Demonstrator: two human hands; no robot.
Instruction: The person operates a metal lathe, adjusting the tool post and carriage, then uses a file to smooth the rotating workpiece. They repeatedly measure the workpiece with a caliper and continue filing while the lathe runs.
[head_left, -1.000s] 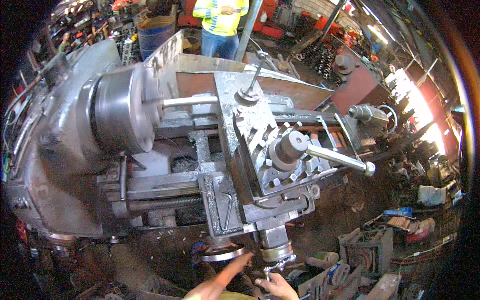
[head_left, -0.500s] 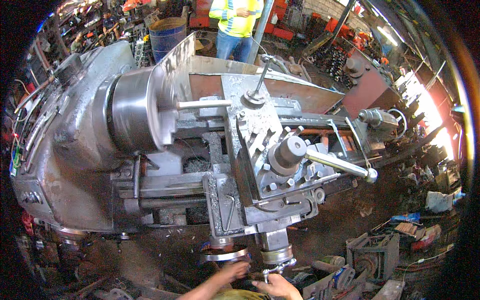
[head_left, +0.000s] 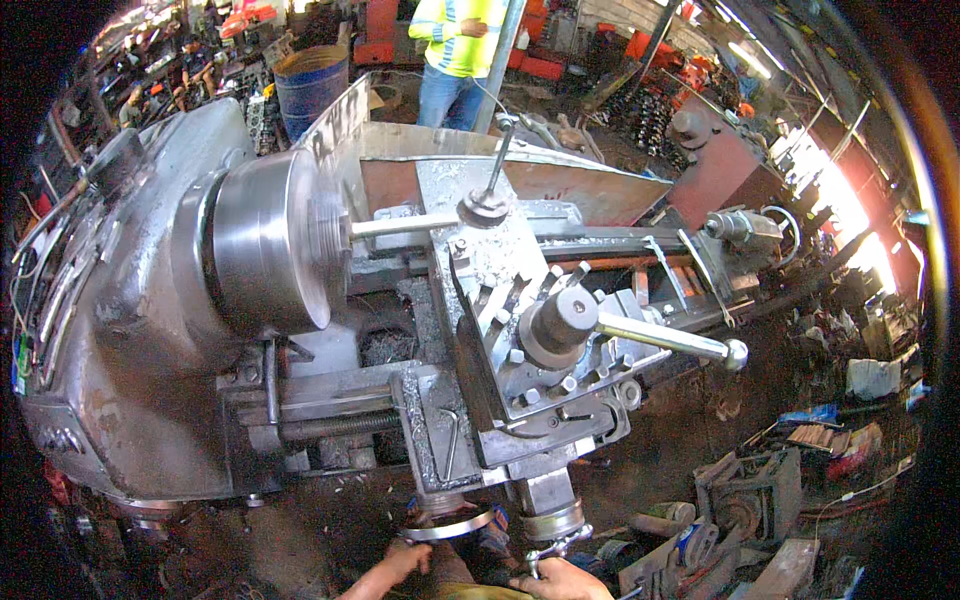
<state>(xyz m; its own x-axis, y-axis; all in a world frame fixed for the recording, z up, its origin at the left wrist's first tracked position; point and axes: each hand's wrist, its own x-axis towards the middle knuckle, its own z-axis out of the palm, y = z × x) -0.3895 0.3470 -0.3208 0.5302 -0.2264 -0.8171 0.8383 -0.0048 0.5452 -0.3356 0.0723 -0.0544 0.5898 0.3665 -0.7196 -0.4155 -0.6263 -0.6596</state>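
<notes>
A large metal lathe fills the middle of the view. Its chuck (head_left: 265, 240) is blurred by rotation, and a pale round bar (head_left: 400, 226) sticks out of it toward the carriage. My left hand (head_left: 403, 560) is curled at the left underside of the carriage handwheel (head_left: 450, 528); its fingertips are partly hidden. My right hand (head_left: 565, 582) closes on the ball-ended crank handle (head_left: 560, 545) below the cross slide. Above it sits the bolted tool post (head_left: 557, 325) with a long clamping lever (head_left: 665, 338) pointing right. Metal chips lie around the slide.
A hex key (head_left: 452, 445) rests on the carriage. The tailstock (head_left: 745, 232) stands at the right end of the bed. Beyond the lathe are a person in a yellow top (head_left: 455, 45) and a blue drum (head_left: 312, 90). Scrap parts and a metal frame (head_left: 750, 505) lie at lower right.
My left hand has moved from the right side of the handwheel to its left side. My right hand stays at the crank. The view has shifted slightly; the chuck keeps spinning.
</notes>
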